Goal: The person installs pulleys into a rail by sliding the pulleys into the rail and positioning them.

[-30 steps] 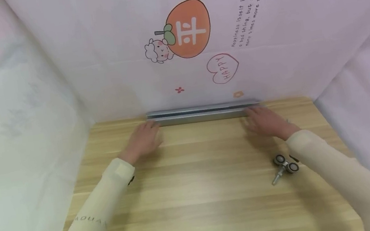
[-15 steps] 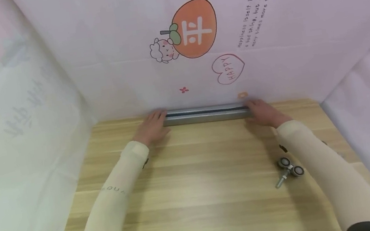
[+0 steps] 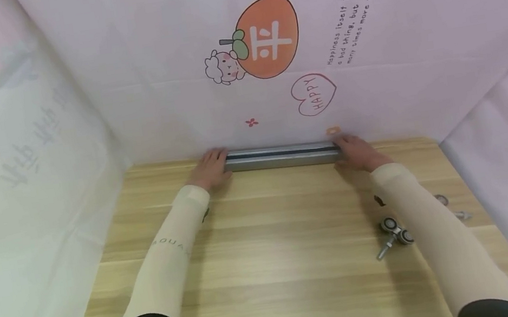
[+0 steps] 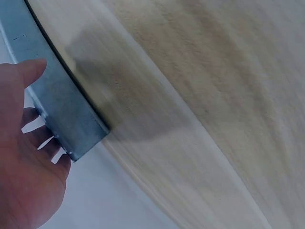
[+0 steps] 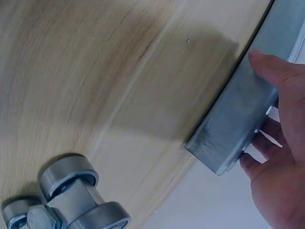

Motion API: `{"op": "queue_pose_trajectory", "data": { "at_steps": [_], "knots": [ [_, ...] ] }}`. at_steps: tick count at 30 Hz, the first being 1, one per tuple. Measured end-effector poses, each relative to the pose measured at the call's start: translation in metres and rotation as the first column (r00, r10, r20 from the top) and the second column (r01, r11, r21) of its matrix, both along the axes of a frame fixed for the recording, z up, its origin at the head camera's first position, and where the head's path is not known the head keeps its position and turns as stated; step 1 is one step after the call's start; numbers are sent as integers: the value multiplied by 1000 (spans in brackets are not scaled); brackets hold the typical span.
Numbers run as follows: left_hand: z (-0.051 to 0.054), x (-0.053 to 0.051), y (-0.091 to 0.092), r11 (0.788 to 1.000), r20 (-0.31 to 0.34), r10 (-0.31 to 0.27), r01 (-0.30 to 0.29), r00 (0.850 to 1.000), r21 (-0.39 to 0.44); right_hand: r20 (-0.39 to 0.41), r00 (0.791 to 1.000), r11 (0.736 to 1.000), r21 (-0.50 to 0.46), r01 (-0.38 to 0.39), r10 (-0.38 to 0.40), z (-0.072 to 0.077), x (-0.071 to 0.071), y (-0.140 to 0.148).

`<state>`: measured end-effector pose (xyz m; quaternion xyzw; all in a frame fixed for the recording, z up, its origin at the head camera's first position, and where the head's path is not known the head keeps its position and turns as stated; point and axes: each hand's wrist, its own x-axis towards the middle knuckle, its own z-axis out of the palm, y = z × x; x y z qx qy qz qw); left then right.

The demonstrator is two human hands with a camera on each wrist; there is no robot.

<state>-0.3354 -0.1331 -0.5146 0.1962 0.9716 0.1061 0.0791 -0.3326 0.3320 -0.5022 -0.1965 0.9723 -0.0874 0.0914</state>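
Note:
A grey metal channel rail [image 3: 284, 160] with a dark slot lies along the table's back edge. At its left end my left hand [image 3: 210, 169] grips it; in the left wrist view the thumb of that hand [image 4: 28, 143] lies on the rail's face [image 4: 62, 95] and the fingers curl over the far side. My right hand [image 3: 358, 153] grips the other end. The right wrist view shows that hand [image 5: 281, 129] with its thumb on the side of the rail [image 5: 233, 114] and fingers behind it.
A wheeled roller with a bolt [image 3: 392, 234] lies on the wooden table [image 3: 279, 264] beside my right forearm, and shows in the right wrist view as well [image 5: 76, 200]. Another metal part [image 3: 462, 215] is partly behind that forearm. Printed white cloth [image 3: 168, 111] rises behind the rail.
Both hands have closed round the rail's ends, the left one having moved right and up. Over the last half second they have hardly moved, while more of the part beyond my right forearm shows.

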Motion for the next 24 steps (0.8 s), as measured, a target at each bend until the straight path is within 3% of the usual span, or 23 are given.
{"op": "queue_pose_trajectory", "data": {
  "at_steps": [6, 15, 20, 24],
  "knots": [
    [-2, -6, 5, 1000, 12, 14, -14, 1000, 2, 0, 1000, 1000, -20, 6, -6, 1, -1, 2],
    [-4, -7, 8, 999, -54, 20, -22, 998, -38, 14, 1000, 999, -45, 19, -19, 2, -2, 0],
    [-7, -10, 10, 997, -90, 10, -17, 996, -75, -41, 999, 999, -31, -32, 31, 6, -1, 0],
    [-4, -11, 10, 997, -83, 8, -15, 997, -81, -46, 997, 998, -12, -69, 68, 10, -4, 2]
  ]
}}
